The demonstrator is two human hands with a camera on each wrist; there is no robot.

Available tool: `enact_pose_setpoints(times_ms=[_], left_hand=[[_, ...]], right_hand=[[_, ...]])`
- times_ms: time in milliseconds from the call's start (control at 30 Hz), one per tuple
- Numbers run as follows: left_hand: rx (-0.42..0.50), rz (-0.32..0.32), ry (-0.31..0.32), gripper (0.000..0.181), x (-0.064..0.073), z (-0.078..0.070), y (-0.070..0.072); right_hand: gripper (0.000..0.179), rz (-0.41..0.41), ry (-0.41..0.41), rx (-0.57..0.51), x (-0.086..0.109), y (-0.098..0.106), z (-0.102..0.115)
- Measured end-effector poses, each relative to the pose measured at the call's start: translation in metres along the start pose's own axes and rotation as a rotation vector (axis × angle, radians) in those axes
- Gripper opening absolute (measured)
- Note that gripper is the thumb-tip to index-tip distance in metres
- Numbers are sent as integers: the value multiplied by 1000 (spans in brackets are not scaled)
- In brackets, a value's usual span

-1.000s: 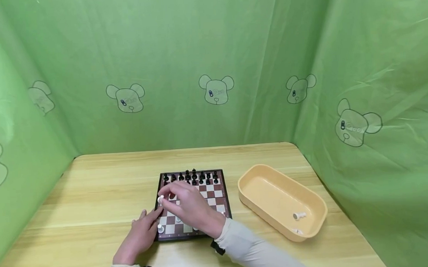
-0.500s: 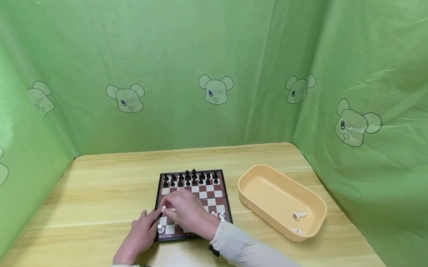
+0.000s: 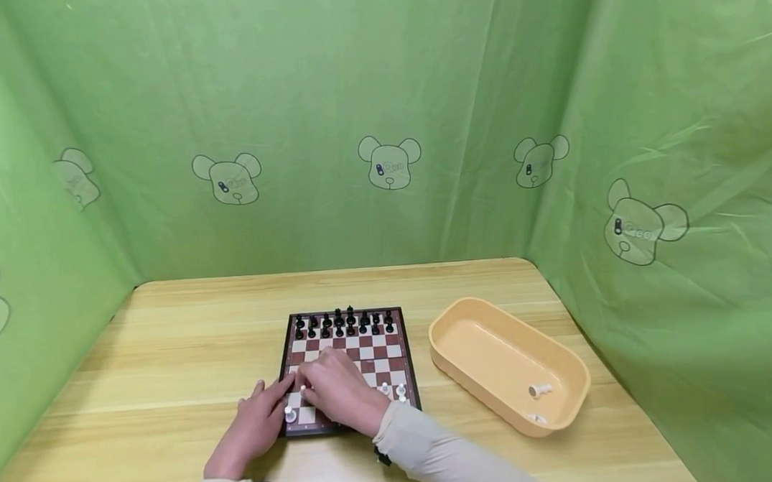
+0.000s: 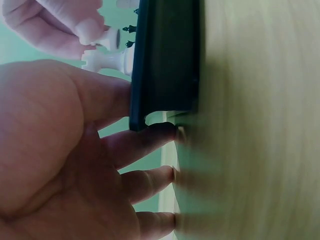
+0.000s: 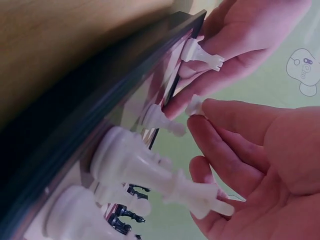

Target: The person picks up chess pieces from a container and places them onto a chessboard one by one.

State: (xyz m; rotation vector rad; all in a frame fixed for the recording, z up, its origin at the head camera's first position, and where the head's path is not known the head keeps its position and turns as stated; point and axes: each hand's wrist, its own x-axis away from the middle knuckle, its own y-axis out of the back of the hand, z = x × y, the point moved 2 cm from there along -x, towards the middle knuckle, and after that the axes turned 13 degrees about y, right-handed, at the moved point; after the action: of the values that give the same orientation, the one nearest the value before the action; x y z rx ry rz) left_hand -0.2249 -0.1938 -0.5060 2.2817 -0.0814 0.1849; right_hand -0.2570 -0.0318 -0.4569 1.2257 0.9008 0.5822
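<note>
My right hand (image 3: 341,390) pinches a small white chess piece (image 5: 195,105) between thumb and fingertips, its top hidden by them. It is held low over the near left part of the chessboard (image 3: 376,351), beside a standing white rook (image 5: 202,55). That rook (image 4: 106,60) shows upright in the left wrist view too. My left hand (image 3: 258,420) lies at the board's left edge, its thumb against the rim and its other fingers spread with tips on the table. A tall white king (image 5: 160,175) stands on the board close to the right wrist camera.
Two rows of black chess pieces (image 3: 351,320) stand along the board's far side. Several white pieces (image 3: 401,390) are at its near right. A yellow-orange tray (image 3: 453,371) with white pieces (image 3: 540,390) lying in it sits right of the board. Green cloth walls (image 3: 307,223) surround the wooden table (image 3: 196,335).
My right hand has come nearer and slightly right with the white chess piece, down from mid-board toward the near rows. White pieces at the right have come into view. The left hand stays put.
</note>
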Motion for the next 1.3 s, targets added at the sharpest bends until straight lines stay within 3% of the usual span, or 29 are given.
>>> enact_pose_setpoints(times_ms=[800,1300], left_hand=[[-4,-4,-6,46,-2,1,1],[-1,1,3,46,0,1,0]], right_hand=[[19,56,-26,51,-3,-13,2],[22,75,-30,-68,3,-3,1]])
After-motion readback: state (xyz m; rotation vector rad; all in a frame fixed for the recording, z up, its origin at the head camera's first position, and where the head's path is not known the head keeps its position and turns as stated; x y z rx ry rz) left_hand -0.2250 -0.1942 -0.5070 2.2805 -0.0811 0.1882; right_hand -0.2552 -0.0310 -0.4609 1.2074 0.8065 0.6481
